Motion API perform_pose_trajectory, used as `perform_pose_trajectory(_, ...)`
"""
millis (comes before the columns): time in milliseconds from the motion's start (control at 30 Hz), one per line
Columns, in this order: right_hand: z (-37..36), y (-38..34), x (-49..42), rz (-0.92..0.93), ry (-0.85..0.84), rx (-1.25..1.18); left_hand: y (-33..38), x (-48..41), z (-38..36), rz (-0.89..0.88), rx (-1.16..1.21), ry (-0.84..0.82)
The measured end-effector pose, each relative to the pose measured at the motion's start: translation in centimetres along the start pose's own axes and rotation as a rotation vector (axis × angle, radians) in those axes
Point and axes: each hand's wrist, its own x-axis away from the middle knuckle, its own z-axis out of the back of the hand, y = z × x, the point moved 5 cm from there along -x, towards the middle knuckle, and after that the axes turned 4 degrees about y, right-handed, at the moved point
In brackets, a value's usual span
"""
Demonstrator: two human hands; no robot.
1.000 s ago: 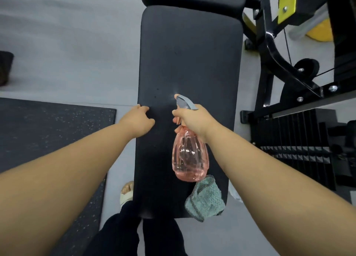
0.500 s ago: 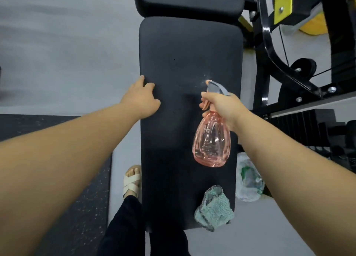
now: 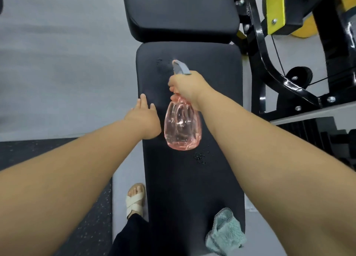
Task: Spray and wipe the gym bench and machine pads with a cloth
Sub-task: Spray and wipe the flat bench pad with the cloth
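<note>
A long black bench pad runs away from me, with a second black pad beyond its far end. My right hand grips the neck and trigger of a pink see-through spray bottle with a grey nozzle, held over the pad's far half and aimed at its far left. Droplets glisten on the pad below the bottle. My left hand rests on the pad's left edge with its fingers stretched forward. A teal cloth lies crumpled at the pad's near right corner.
A black and yellow machine frame with a weight stack stands close on the right. Grey floor lies to the left, and a dark speckled mat at the lower left. My sandalled foot stands beside the bench.
My right hand has carried the bottle forward and back leftward along the pad. My left hand has slid forward along the left edge and its fingers have straightened. New droplets show on the pad.
</note>
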Motion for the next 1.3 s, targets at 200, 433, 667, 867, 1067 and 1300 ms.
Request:
perform_pose_trajectory(200, 7.0, 1.4, -1.7, -0.144, 0.125, -0.061, 0.4, 0.6, 0.2, 0.026, 0.064, -0.01)
perform_pose_trajectory(433, 13.3, 3.4, -2.0, -0.135, 0.281, -0.077, 4.1, 2.1, -1.8, -0.03, 0.139, 0.12)
perform_pose_trajectory(667, 13.9, 9.0, 0.8, -0.253, 0.222, -0.172, 5.4, 4.0, -4.8, -0.099, 0.147, 0.164)
perform_pose_trajectory(867, 11.1, 15.5, 6.0, -0.318, 0.116, -0.048, 5.2, 7.9, -8.5, -0.089, 0.139, 0.255)
perform_pose_trajectory(1067, 6.1, 21.4, 12.0, -0.315, -0.061, 0.052, 4.5, 12.5, -14.4, 0.017, 0.159, 0.179)
perform_pose_trajectory(1300, 9.2, 23.8, 14.6, -0.245, 0.2, -0.104, 4.2, 14.6, -19.0, 0.043, 0.202, 0.062)
